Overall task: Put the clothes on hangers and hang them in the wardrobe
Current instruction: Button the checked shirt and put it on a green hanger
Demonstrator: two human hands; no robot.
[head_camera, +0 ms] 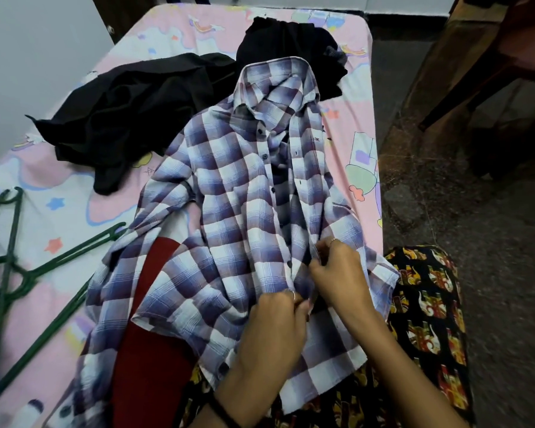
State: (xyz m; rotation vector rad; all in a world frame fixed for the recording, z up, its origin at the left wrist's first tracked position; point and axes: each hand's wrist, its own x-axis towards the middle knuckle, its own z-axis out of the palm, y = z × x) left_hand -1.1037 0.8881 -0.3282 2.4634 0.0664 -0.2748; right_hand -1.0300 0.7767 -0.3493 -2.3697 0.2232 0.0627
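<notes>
A purple-and-white checked shirt (229,211) lies front-up along the bed, collar at the far end, its front partly unbuttoned. My left hand (275,329) pinches the left edge of the button placket near the hem. My right hand (337,270) pinches the opposite edge right beside it. A red cloth (149,350) lies under the shirt's near left side. Two black garments (130,118) (291,47) are heaped beyond the shirt. Several green hangers (10,257) lie on the bed at the left.
The bed has a pink cartoon-print sheet (352,143). A white wall (28,57) runs along its left. Dark speckled floor (476,242) lies to the right, with wooden furniture (476,72) at the far right. My patterned black garment (423,319) shows at the bed's near edge.
</notes>
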